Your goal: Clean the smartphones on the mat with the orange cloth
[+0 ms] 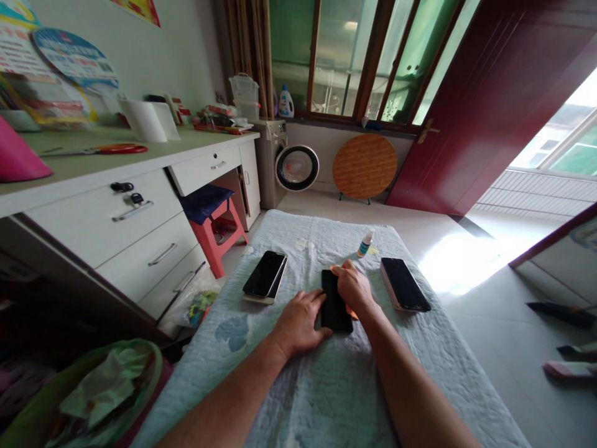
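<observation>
A black smartphone [334, 314] lies on the cloth-covered table in front of me. My left hand [299, 320] braces its left side, with fingers at the upper edge and thumb near the bottom. Closed over an orange cloth [352, 313], my right hand [353, 286] presses on the phone's upper right part. Most of the cloth is hidden under that hand. To the left, a dark-screened phone [265, 274] rests on another phone or a pale box; I cannot tell which. A similar stack with a black phone [405, 283] on top sits at the right. Beyond my right hand stands a small spray bottle [365, 244].
The light blue quilted cover [289, 233] drapes the table. A white desk [140, 255] and a pink stool [215, 239] stand at the left, above a green bin [156, 367]. Behind are an open washing machine [270, 168], a round wooden tabletop [365, 165] and a red door [457, 106].
</observation>
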